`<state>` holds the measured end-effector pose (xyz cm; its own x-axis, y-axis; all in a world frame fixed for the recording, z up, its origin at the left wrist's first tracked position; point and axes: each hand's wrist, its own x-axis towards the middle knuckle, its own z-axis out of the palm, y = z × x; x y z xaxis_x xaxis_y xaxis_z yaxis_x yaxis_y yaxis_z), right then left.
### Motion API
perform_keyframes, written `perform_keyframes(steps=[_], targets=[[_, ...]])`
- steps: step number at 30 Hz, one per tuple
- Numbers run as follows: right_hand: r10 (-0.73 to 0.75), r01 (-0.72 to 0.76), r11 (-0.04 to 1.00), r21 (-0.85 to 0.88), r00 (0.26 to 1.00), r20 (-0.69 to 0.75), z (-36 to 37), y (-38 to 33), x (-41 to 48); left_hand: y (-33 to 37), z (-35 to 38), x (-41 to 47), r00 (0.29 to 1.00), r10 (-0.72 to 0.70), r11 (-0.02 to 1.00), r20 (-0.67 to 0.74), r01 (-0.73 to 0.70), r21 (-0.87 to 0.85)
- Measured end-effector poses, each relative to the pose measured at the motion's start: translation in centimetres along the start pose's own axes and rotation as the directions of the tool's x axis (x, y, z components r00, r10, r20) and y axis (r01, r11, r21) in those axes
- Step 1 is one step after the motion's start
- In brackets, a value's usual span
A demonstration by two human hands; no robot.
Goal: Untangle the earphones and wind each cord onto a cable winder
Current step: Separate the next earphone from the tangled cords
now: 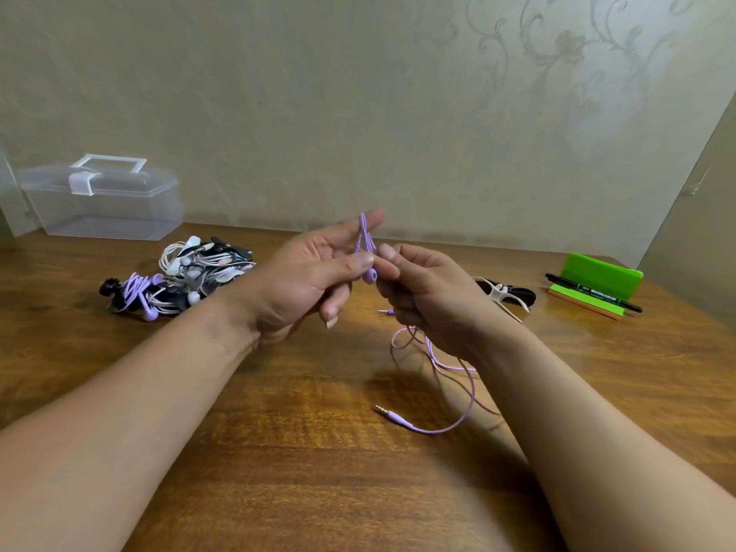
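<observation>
Far L, a clear plastic box (103,201) sits at the back of the wooden table (278,432), w/ a heap of tangled earphones (183,276) just in front of it. Mid-frame, above the table: L hand (306,280) half-curled, thumb and forefinger pinching the purple earphone cord (458,376) w/ an earbud (369,275) below the pinch; R hand (422,296) closed round the same cord, touching the L fingertips. Cord trails down in loops to the table, jack plug (392,414) lying free; further R a white cable winder (502,294), then a black marker (593,293) on a green holder (597,276).
</observation>
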<state>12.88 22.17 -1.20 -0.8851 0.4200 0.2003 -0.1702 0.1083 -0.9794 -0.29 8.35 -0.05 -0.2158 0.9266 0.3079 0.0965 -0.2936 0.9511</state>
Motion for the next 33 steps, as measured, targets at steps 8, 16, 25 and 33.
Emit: perform_keyframes(steps=[8,16,25,33], targets=[[0.032,-0.020,0.926,-0.377,0.999,0.027,2.1,0.6,-0.6,-0.5,-0.2,0.5,0.953,0.099,0.988,-0.285,-0.061,0.140],[-0.158,0.052,0.674,-0.737,0.985,-0.075,1.5,-0.9,-0.7,-2.1,-1.9,0.4,0.965,0.193,0.704,-0.176,-0.011,0.710],[-0.280,0.162,0.803,-0.574,0.952,-0.123,-1.2,-2.3,-0.7,-0.9,-0.4,-0.3,0.990,-0.106,0.741,0.092,0.017,0.671],[-0.150,0.146,0.988,-0.058,0.986,-0.076,-3.1,-1.9,-0.1,0.8,-0.6,-1.0,0.959,-0.136,0.987,0.251,0.109,0.119]])
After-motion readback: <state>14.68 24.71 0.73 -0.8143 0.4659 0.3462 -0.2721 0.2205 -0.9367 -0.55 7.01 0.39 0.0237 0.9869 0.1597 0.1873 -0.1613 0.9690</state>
